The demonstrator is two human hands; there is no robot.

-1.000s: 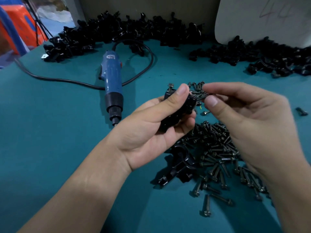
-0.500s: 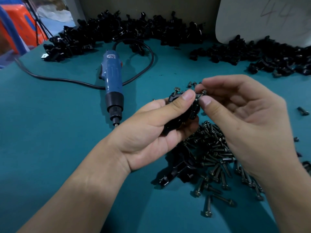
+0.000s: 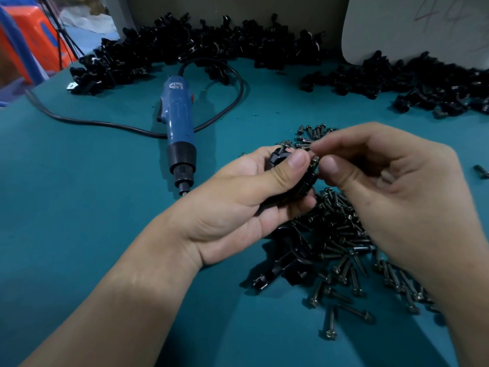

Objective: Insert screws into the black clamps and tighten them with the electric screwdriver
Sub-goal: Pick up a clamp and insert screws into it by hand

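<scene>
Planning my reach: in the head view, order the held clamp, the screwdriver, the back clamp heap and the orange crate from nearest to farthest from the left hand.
1. Clamp: gripped in the left hand.
2. Screwdriver: just left, lying on the table.
3. Clamp heap: along the back edge.
4. Crate: far back left, beyond the table.

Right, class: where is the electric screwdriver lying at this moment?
Head view: the blue electric screwdriver lies on the teal table, left of the left hand, in front of the far pile of black clamps.
</scene>
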